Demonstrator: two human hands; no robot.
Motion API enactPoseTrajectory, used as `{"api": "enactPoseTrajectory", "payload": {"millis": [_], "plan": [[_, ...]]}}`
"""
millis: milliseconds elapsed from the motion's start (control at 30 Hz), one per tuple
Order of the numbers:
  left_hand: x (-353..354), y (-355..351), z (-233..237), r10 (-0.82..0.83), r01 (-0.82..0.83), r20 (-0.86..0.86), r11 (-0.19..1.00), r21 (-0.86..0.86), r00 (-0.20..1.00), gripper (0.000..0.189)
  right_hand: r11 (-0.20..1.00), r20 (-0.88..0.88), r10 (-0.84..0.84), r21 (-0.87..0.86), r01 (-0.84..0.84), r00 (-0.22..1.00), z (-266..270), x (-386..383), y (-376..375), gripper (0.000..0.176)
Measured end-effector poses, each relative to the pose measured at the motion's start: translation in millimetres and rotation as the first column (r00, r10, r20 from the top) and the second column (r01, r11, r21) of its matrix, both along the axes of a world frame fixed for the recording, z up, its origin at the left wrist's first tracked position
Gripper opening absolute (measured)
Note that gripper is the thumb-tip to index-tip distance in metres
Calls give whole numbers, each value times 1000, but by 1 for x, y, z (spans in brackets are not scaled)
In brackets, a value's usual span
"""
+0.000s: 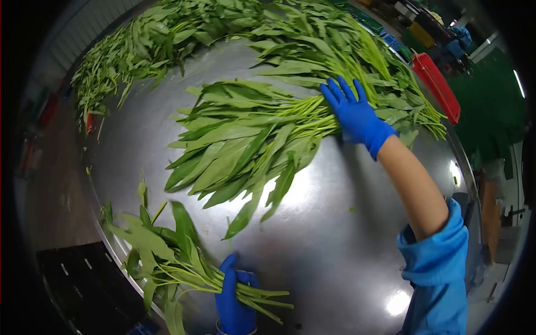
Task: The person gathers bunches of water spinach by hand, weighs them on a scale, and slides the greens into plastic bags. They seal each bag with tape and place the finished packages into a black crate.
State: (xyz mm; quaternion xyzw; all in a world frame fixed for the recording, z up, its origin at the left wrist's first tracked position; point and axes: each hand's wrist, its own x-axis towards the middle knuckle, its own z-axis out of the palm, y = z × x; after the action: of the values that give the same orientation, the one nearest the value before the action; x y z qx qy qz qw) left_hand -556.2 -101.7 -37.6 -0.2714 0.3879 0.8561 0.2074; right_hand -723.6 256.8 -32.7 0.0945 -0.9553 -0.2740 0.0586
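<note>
My left hand (pixel 237 298), in a blue glove, is wrapped round the stems of a small bunch of water spinach (pixel 176 262) near the table's front left edge. Its leaves point left and the cut stems stick out to the right of my fist. Farther in, a larger bunch of water spinach (pixel 240 139) lies flat with its leaves to the left. My right hand (pixel 357 117), also blue-gloved, rests palm down over the stem end of this bunch, fingers stretched out and apart. Whether the palm presses on the stems is hidden.
The shiny metal table (pixel 290 240) has a rounded rim. A long heap of water spinach (pixel 167 33) curves along its far side, reaching round to the right. Outside the right rim is a red plastic crate (pixel 435 86). A black mat (pixel 89 285) lies below at the left.
</note>
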Motion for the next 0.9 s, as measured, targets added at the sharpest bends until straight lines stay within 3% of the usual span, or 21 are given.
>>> {"api": "enactPoseTrajectory", "payload": {"millis": [67, 100, 133, 200, 233, 267, 300, 333, 367, 400, 433, 467, 533, 567, 600, 633, 667, 700, 800, 867, 900], "plan": [[-6, -4, 29, -22, 46, 109, 975, -217, 994, 42, 978, 128, -15, -205, 41, 992, -3, -22, 0, 82], [-5, -6, 32, 27, -2, 101, 972, -236, 994, 40, 939, 200, -64, -321, 127, 978, 0, -21, -2, 61], [-2, -5, 34, 35, -10, 103, 971, -240, 994, 40, 939, 202, -55, -324, 119, 978, -3, -18, -8, 61], [3, 9, 43, 67, -52, 59, 972, -228, 996, 35, 918, 270, -129, -331, 218, 954, 0, -2, -16, 35], [8, 14, 64, -50, 74, 223, 992, -103, 974, 32, 868, 294, -107, -438, 233, 950, 2, 13, -27, 28], [21, 22, 50, -149, 171, 151, 976, -138, 977, 32, 807, 317, -85, -534, 252, 945, 4, 34, -46, 24], [34, 33, 27, -248, 260, 85, 949, -177, 965, 33, 766, 328, -31, -599, 233, 944, 2, 60, -66, 27], [35, 48, 19, -251, 261, 79, 952, -160, 965, 33, 702, 415, -34, -638, 317, 909, 16, 87, -95, 27], [35, 63, 14, -182, 182, 15, 983, 9, 983, 38, 690, 480, 37, -647, 326, 876, 29, 113, -116, 34], [33, 72, 8, -100, 104, -31, 978, 179, 995, 43, 709, 514, 45, -621, 334, 857, 34, 138, -136, 40], [31, 77, -2, -94, 97, -24, 977, 188, 995, 43, 791, 621, 54, -505, 346, 782, 46, 157, -153, 52], [28, 79, -13, -120, 130, -67, 978, 166, 991, 46, 793, 627, 55, -500, 348, 777, 57, 169, -159, 52], [26, 77, -27, -157, 169, -94, 976, 134, 983, 50, 670, 439, 229, -719, 187, 869, 71, 189, -163, 52], [24, 74, -32, -212, 228, -125, 964, 138, 969, 49, 381, 391, 295, -885, 268, 872, 76, 173, -150, 54], [19, 73, -34, -262, 285, -163, 948, 140, 951, 49, 311, 387, 116, -889, 337, 915, 72, 162, -132, 53], [8, 73, -14, -230, 217, 27, 947, 237, 973, 32, 229, 385, -69, -892, 391, 920, 59, 149, -114, 52], [8, 72, -13, -235, 222, 28, 946, 235, 972, 32, 444, 224, -221, -844, 302, 949, 38, 133, -100, 43], [7, 70, -12, -286, 285, -24, 936, 205, 958, 33, 546, 268, -324, -731, 410, 907, 28, 117, -98, 32], [-3, 53, 1, -410, 415, -74, 908, 64, 909, 35, 472, 327, -298, -766, 436, 897, -18, 92, -95, 29], [-9, 49, 8, -474, 474, -82, 880, -24, 877, 37, 19, 620, -152, -777, 630, 770, -27, 89, -101, 34], [-9, 50, 9, -398, 398, -32, 917, -14, 917, 39, -264, 720, 18, -666, 698, 694, -18, 94, -114, 35]]}}
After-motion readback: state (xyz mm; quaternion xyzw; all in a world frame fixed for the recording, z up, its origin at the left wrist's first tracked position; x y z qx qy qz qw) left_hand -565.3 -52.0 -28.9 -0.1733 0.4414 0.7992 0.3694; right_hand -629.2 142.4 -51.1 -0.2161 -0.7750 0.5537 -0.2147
